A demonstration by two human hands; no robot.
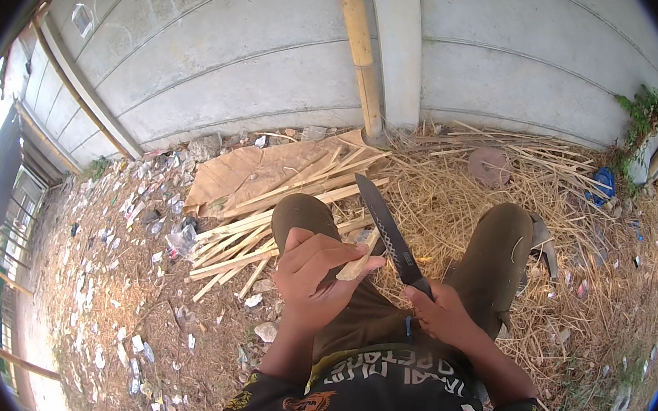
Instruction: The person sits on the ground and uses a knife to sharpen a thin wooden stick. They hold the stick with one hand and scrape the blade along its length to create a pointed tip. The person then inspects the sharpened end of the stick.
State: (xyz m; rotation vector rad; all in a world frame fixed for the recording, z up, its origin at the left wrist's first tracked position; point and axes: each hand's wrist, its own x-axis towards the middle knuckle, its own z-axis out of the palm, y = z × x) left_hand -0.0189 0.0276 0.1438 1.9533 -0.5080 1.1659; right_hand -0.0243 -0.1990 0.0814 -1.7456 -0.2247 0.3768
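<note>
Between the thumb and fingers of my left hand (314, 274) is a short, pale bamboo strip (356, 267), pinched above my lap. My right hand (439, 311) is wrapped round the dark handle of a knife (387, 228). Its long black blade points up and to the left, away from me, with a pale pattern along it. The blade lies just right of the strip; whether they touch I cannot tell. Split bamboo strips (242, 249) lie in a loose pile beyond and left of my left knee.
A brown cardboard sheet (249, 168) lies under part of the pile. Thin shavings (426, 183) cover the ground between my knees and the grey wall (241, 46). A bamboo pole (360, 50) leans there. A round brownish disc (489, 166) sits among shavings; litter is scattered left.
</note>
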